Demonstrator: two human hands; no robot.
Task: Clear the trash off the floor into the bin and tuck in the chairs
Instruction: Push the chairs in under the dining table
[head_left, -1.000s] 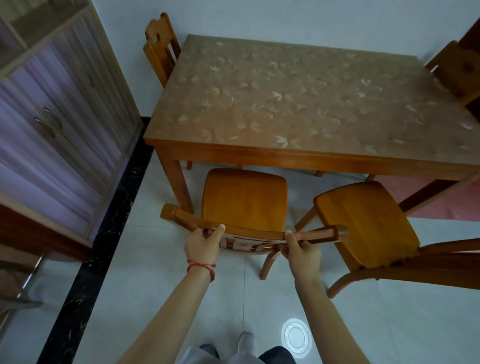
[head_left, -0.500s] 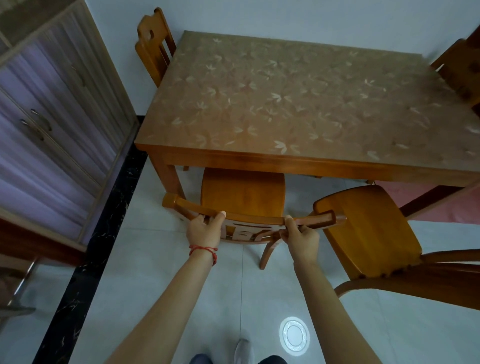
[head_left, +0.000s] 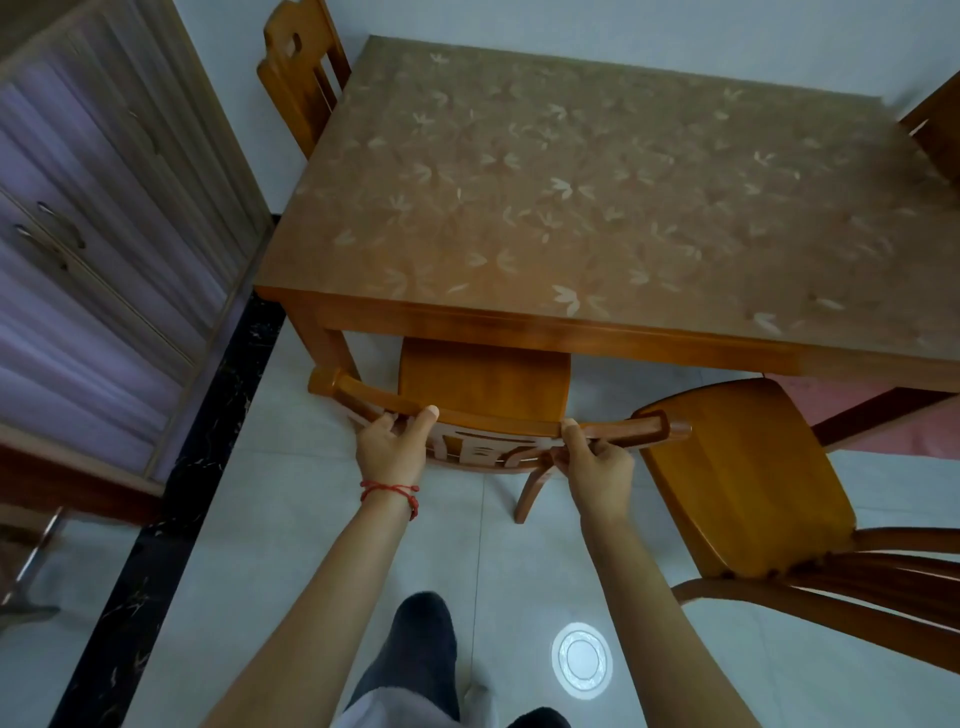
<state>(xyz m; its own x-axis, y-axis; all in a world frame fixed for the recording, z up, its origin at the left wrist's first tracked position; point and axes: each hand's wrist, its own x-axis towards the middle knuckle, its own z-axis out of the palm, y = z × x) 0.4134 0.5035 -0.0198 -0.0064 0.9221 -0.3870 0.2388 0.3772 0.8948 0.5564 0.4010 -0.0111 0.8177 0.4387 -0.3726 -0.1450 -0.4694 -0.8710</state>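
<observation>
Head view: left hand (head_left: 390, 448) and right hand (head_left: 598, 466) grip chair (head_left: 485, 382).

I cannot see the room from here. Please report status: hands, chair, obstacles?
Left hand and right hand grip chair backrest. Seat partly under table. Second chair close on right, untucked.

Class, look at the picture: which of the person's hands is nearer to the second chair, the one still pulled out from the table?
Right. The right hand grips the held chair's top rail just beside the pulled-out chair; the left hand grips the same rail's far end, by the table leg.
</observation>
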